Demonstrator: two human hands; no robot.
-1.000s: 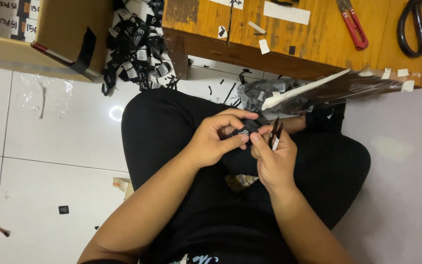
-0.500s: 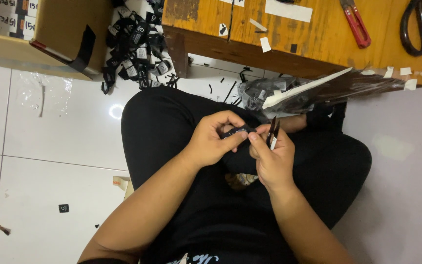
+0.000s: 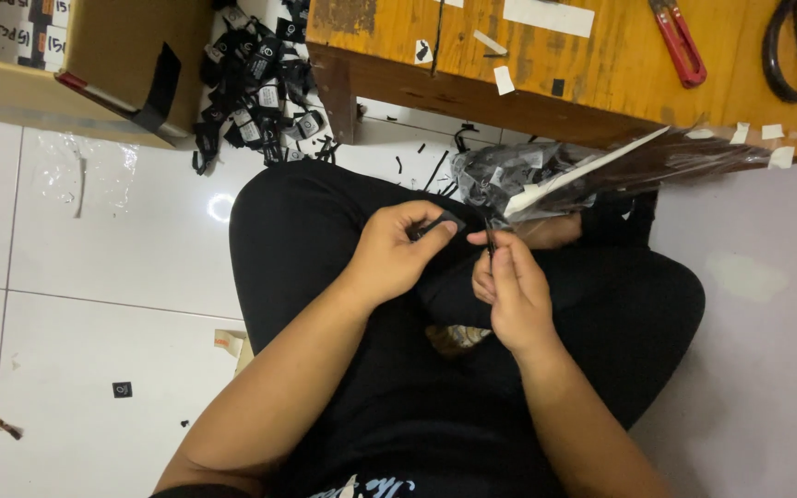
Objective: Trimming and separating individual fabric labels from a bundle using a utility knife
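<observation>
Two hands worked over the lap. Left hand (image 3: 394,254) pinched a small black label (image 3: 437,224); right hand (image 3: 509,290), fingers closed on a thin black tool (image 3: 491,242), had drawn apart from it since half a second earlier, separating the pieces.

A small black label (image 3: 437,224) is pinched in the left hand (image 3: 397,254), just beside the right hand (image 3: 509,290). Just above the right hand lies a clear plastic bag (image 3: 546,180) stuffed with black labels, a white card showing through it. Well above and left of the left hand, black-and-white labels (image 3: 260,74) lie heaped on the floor, touching a brown cardboard box (image 3: 113,65) sealed with black tape and bearing white stickers. One black label (image 3: 122,389) lies alone on the tiles, well below and left of the left hand. A small tan package (image 3: 232,346) sits beside the left forearm.
</observation>
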